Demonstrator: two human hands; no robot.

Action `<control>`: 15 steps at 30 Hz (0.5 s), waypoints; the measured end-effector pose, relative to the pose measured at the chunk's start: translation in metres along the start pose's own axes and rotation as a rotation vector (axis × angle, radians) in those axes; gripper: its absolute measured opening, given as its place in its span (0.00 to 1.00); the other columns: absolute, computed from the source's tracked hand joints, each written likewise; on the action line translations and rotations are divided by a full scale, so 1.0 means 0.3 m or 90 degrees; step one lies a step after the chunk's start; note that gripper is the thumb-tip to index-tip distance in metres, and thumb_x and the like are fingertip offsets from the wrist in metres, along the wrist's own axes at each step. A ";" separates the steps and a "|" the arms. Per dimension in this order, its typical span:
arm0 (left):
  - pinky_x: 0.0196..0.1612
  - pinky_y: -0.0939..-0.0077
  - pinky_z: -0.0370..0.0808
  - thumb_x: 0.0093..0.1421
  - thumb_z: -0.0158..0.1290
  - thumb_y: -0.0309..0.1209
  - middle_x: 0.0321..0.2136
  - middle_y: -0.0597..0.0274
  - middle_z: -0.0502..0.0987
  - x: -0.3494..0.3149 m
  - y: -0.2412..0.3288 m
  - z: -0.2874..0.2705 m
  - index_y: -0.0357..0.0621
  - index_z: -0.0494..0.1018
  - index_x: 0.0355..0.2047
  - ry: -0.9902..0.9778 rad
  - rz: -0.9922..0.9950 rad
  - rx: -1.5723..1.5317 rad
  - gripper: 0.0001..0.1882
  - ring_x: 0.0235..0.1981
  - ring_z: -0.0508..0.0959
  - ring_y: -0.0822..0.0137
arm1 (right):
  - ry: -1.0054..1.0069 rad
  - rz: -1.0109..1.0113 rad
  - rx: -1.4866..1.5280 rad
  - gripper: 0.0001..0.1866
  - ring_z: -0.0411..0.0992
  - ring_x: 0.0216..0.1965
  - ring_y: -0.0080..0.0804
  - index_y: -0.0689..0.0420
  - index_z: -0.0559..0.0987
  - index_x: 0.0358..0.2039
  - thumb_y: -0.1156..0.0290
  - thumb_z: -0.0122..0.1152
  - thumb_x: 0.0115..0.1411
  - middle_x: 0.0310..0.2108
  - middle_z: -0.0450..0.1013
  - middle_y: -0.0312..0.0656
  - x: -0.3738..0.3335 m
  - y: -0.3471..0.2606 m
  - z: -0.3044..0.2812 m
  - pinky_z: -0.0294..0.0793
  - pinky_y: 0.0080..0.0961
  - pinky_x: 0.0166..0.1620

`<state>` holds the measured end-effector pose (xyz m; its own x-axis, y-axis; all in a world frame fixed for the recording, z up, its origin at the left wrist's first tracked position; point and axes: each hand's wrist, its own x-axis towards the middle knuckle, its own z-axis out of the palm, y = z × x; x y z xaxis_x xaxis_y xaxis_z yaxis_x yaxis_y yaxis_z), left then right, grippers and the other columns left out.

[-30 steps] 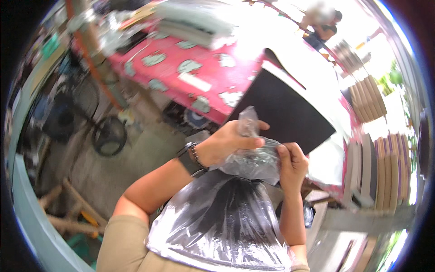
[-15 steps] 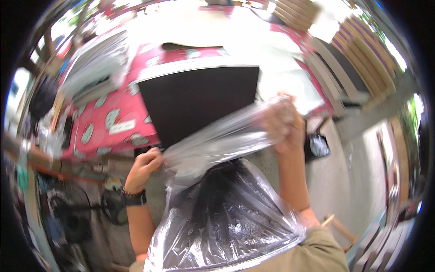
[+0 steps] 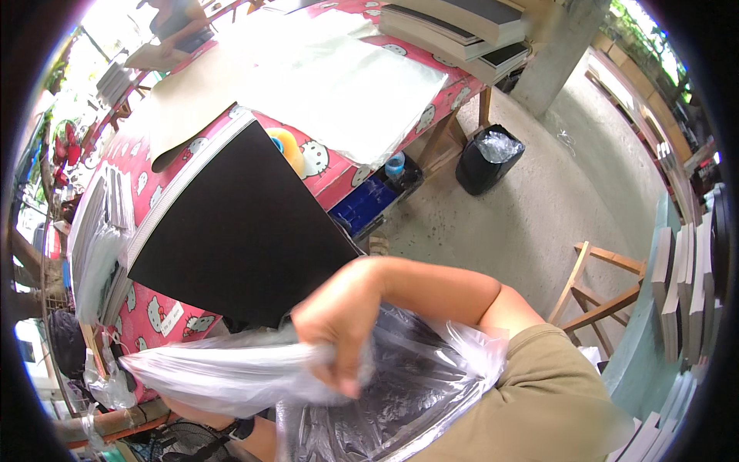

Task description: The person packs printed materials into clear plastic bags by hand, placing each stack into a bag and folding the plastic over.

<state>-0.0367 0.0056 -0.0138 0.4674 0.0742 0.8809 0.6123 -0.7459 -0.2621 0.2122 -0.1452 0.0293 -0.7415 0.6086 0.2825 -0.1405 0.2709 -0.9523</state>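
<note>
The right grip (image 3: 336,325) is clenching the gathered part of a clear plastic bag (image 3: 419,393), its fingers blurring so much that their exact placement is staying hard to read. The bag is resting against the person's olive-brown shirt (image 3: 531,396), just in front of the desk (image 3: 168,317); its bunched end is stretching out to the left, and the lower edge of the picture is cutting off part of its body. Glare and creases are obscuring whatever dark thing is showing through. The left grip (image 3: 192,414) is lying mostly hidden behind the plastic, only some skin and a dark wristband (image 3: 243,427) showing, so whether it is grasping anything, one cannot tell. A large black sheet (image 3: 242,223) is lying on the desk, partly covering a yellow tape roll (image 3: 291,151). Strong light is washing out the white sheets (image 3: 350,92) beyond, and the top edge is cropping another person (image 3: 175,29).
</note>
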 end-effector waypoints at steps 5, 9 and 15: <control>0.39 0.71 0.70 0.57 0.42 0.41 0.38 0.48 0.70 -0.082 -0.013 0.027 0.30 0.62 0.45 0.323 0.208 1.110 0.24 0.33 0.73 0.60 | 0.373 -0.368 0.288 0.14 0.67 0.28 0.25 0.61 0.73 0.34 0.63 0.54 0.52 0.29 0.71 0.39 -0.047 0.045 -0.039 0.67 0.25 0.34; 0.40 0.75 0.69 0.56 0.42 0.40 0.37 0.51 0.70 -0.075 0.051 0.099 0.32 0.62 0.45 0.376 0.129 1.872 0.24 0.35 0.72 0.63 | 0.520 -0.555 0.530 0.23 0.66 0.20 0.28 0.62 0.64 0.46 0.58 0.47 0.56 0.19 0.68 0.39 -0.163 0.042 -0.045 0.65 0.24 0.25; 0.38 0.81 0.67 0.52 0.47 0.33 0.33 0.58 0.71 0.040 -0.116 -0.024 0.34 0.61 0.47 0.403 1.150 2.184 0.23 0.32 0.71 0.70 | 0.206 -0.053 0.261 0.16 0.70 0.33 0.32 0.69 0.74 0.32 0.72 0.62 0.43 0.35 0.71 0.50 -0.158 0.134 -0.058 0.68 0.24 0.32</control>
<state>-0.0569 0.0276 0.0087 0.7356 0.6366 0.2314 -0.4544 0.2104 0.8656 0.2531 -0.1501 -0.0204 -0.4860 0.8141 0.3180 -0.4833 0.0529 -0.8739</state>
